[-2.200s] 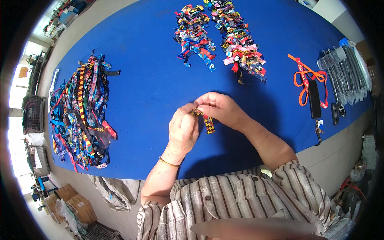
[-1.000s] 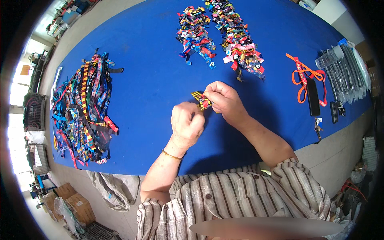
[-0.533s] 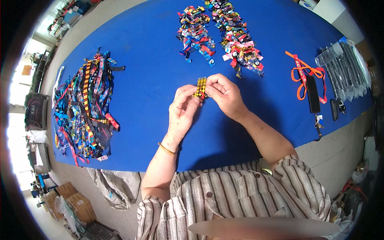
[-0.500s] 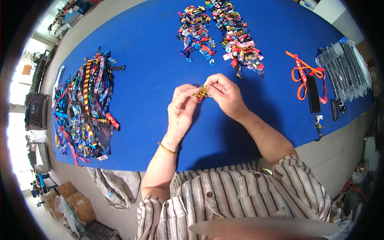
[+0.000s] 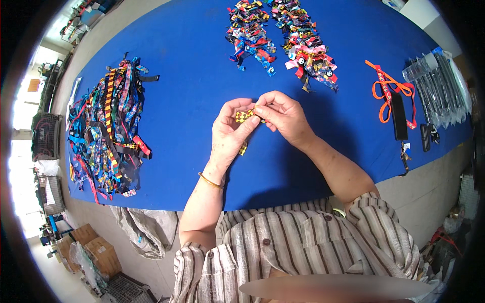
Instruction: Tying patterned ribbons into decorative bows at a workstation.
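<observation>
Both my hands meet above the middle of the blue-covered table (image 5: 187, 151). Between them is a short yellow and black checked ribbon (image 5: 243, 116), pinched at its upper part. My left hand (image 5: 228, 130) grips it with thumb and fingers, and a lower bit of the same pattern shows under that thumb. Thumb and fingertips of my right hand (image 5: 285, 120) close on the ribbon's right end; the fingers partly hide what is there. Beyond my hands lie two long rows of small folded colourful ribbon pieces, a left row (image 5: 250, 38) and a right row (image 5: 305, 45).
A thick heap of long patterned lanyard straps (image 5: 108, 131) covers the table's left side. To the right lie an orange-red lanyard (image 5: 386, 93), a black phone-like slab (image 5: 399, 117), a small dark object (image 5: 424, 138) and plastic-wrapped dark packs (image 5: 442, 91). Cardboard boxes (image 5: 103, 255) stand on the floor.
The ribbon has been turned or spread, so its checked face now shows between my hands. My right fingers have shifted down and closed in; the whole view has moved slightly.
</observation>
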### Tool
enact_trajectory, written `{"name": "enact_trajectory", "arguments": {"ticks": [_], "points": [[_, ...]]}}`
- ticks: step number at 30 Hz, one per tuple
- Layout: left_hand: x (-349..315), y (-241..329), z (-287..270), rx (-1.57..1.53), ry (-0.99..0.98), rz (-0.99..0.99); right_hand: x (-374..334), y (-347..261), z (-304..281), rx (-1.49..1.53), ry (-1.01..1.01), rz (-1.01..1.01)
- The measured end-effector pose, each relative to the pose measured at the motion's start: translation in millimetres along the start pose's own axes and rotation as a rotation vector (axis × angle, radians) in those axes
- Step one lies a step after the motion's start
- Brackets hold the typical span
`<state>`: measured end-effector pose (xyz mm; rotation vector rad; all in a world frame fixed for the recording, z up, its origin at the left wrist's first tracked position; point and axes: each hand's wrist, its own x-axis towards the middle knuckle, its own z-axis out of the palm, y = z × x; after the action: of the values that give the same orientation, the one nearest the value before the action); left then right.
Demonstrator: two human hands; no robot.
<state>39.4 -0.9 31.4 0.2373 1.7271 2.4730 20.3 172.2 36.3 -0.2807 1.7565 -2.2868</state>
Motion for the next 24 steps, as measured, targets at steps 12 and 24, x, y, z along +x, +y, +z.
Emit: {"name": "enact_trajectory", "arguments": {"ticks": [12, 24], "points": [[3.3, -2.5, -8.3, 0.028, 0.01, -0.062, 2.0, 4.7, -8.7, -0.079, -0.076, -0.008], [3.9, -1.6, -10.9, -0.199, 0.023, -0.158, 4.5, -6.2, -12.8, -0.282, -0.156, -0.097]]}}
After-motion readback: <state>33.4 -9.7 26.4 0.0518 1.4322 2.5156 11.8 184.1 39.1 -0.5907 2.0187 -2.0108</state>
